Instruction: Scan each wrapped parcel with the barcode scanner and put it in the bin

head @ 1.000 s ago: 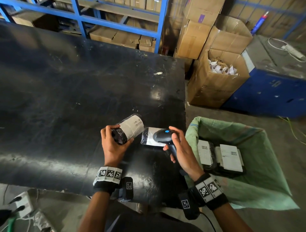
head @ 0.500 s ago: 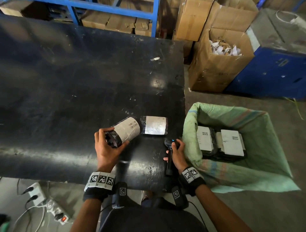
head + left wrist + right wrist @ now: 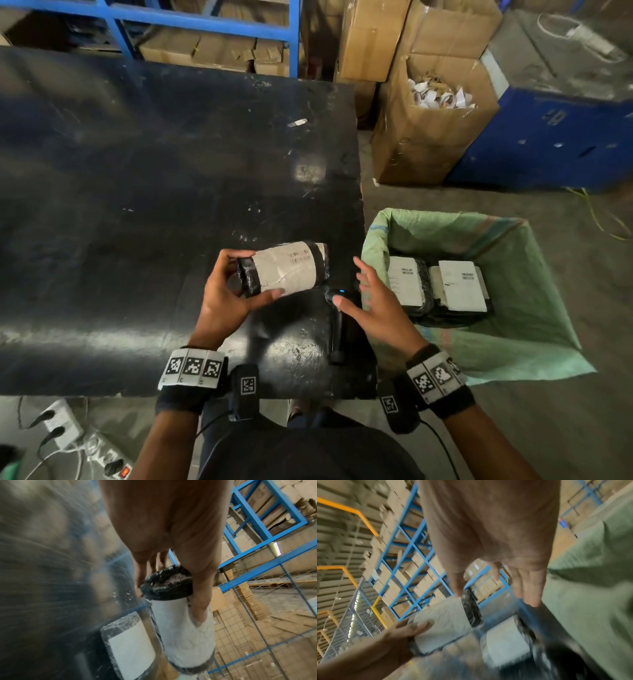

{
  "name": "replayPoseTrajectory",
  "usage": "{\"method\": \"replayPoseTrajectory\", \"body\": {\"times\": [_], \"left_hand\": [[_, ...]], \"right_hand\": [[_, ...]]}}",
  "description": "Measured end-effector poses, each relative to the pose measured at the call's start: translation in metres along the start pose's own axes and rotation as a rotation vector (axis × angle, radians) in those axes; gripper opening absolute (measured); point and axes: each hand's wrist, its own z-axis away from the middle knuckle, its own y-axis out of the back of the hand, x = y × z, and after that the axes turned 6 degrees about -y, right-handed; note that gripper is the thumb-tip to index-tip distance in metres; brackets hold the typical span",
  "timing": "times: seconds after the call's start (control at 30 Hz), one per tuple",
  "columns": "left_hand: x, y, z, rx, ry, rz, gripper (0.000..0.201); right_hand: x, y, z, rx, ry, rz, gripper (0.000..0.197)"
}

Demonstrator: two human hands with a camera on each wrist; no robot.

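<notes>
I am holding the cylindrical parcel in my left hand, fingers and thumb curled round its black-wrapped end, just left of frame centre, lifted over the black table. My right hand is hovering with fingers spread and gripping nothing, right of centre, above the barcode scanner, which is lying on the table edge with its blue light showing. Further up, a second parcel is lying flat beyond the held one, plain in the left wrist view. At right, the green-lined bin is holding two labelled parcels. Judgement: I am passing the held parcel over to the bin; best to take it at its free end with the right hand, releasing the left only once seated, and clearing the scanner cable.
</notes>
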Motion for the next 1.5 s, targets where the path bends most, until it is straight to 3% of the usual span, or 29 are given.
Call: {"method": "replayPoseTrajectory", "body": {"times": [0.1, 0.2, 0.4, 0.53, 0.63, 0.77, 0.9, 1.0, 1.27, 1.5], "left_hand": [[0.01, -0.01, -0.01, -0.114, -0.029, 0.046, 0.073], [0.018, -0.022, -0.017, -0.205, -0.031, 0.094, 0.073], [0.034, -0.046, -0.023, -0.344, 0.01, 0.216, 0.07], [0.036, -0.071, -0.027, -0.437, 0.075, 0.236, 0.069], [0.032, -0.101, -0.03, -0.482, 0.076, 0.223, 0.058], [0.015, -0.161, -0.039, -0.459, 0.025, 0.043, 0.059], [-0.012, -0.236, -0.038, -0.418, -0.123, -0.456, 0.072], [-0.027, -0.278, -0.028, -0.429, -0.193, -0.706, 0.076], [-0.034, -0.293, -0.024, -0.508, -0.182, -0.918, 0.075], [-0.039, -0.293, -0.026, -0.558, -0.205, -0.987, 0.073]], "right_hand": [[-0.019, 0.027, 0.003, -0.049, 0.206, 0.032, 0.109], [-0.027, 0.043, -0.001, -0.128, 0.274, 0.056, 0.117], [-0.016, 0.064, -0.001, -0.107, 0.289, 0.008, 0.093], [-0.001, 0.082, 0.002, -0.084, 0.256, -0.004, 0.088], [0.015, 0.11, 0.003, -0.102, 0.18, -0.057, 0.087], [0.044, 0.17, 0.001, -0.076, 0.086, -0.033, 0.085], [0.08, 0.223, -0.028, -0.051, -0.047, 0.024, 0.088], [0.101, 0.239, -0.069, -0.067, -0.119, 0.075, 0.089], [0.146, 0.214, -0.169, -0.059, -0.183, 0.062, 0.09], [0.166, 0.173, -0.197, -0.01, -0.284, 0.033, 0.093]]}}
